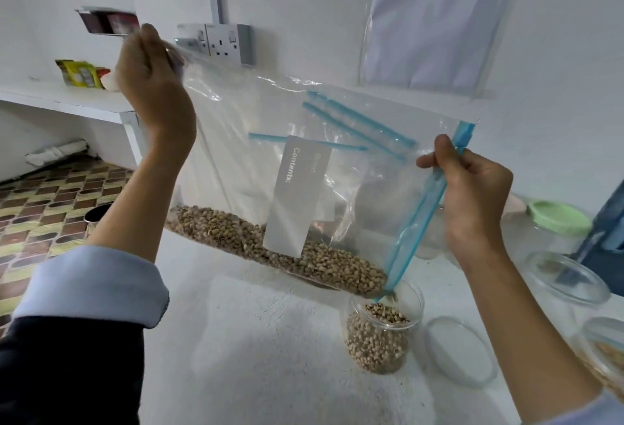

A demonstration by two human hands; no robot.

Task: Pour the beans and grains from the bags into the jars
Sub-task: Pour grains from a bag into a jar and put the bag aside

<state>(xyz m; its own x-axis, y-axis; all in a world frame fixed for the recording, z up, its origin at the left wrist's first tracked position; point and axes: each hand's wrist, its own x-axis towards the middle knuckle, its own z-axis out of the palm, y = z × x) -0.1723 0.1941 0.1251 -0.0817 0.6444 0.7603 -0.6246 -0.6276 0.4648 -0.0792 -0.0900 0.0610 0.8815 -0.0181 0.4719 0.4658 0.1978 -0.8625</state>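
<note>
Left hand [152,76] pinches the bag [270,154] corner upper left; right hand [472,195] grips its zip edge above the jar [383,336].

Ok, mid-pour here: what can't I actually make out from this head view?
- Printed notice on the wall: text too blurred to read.
- Green-lidded clear jar: contents hidden by the right hand.
- Clear zip bag of beans: its mouth at the open clear jar is bunched, so bean flow is unclear.
- Grain-filled jar at the right edge: cut off by the frame.
</note>
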